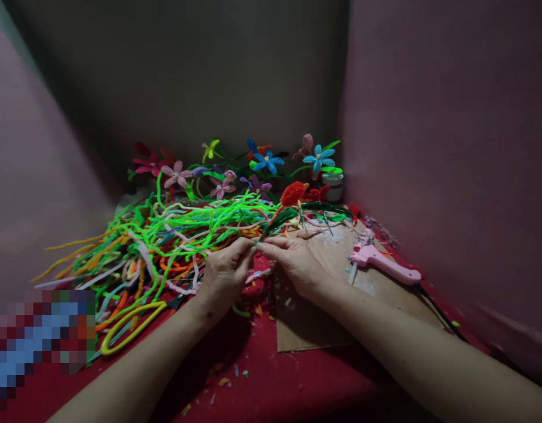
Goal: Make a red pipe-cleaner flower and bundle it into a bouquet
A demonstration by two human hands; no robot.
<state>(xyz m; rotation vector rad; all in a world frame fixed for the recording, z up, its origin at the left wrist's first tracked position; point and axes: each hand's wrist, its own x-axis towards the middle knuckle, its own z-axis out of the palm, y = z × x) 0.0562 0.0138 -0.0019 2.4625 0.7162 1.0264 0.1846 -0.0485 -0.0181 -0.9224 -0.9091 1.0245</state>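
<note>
Both my hands meet near the middle of the view, pinching the green stem of a red pipe-cleaner flower (292, 194). The flower tilts up and to the right, its red head showing a small yellow-orange tip. My left hand (226, 270) is closed on the stem's lower end, thumb and forefinger together. From the other side my right hand (297, 264) pinches the same stem, its fingertips almost touching the left ones. The stem's very end is hidden by my fingers. A dark green leaf part (282, 221) runs along the stem under the red head.
A tangled heap of pipe cleaners (209, 217) lies to the left and behind. A pink glue gun (385, 262) rests on a cardboard sheet (315, 329) at right. Finished flowers (267, 161) stand along the back. Yellow-handled scissors (134, 323) lie at left on the red cloth (253, 388).
</note>
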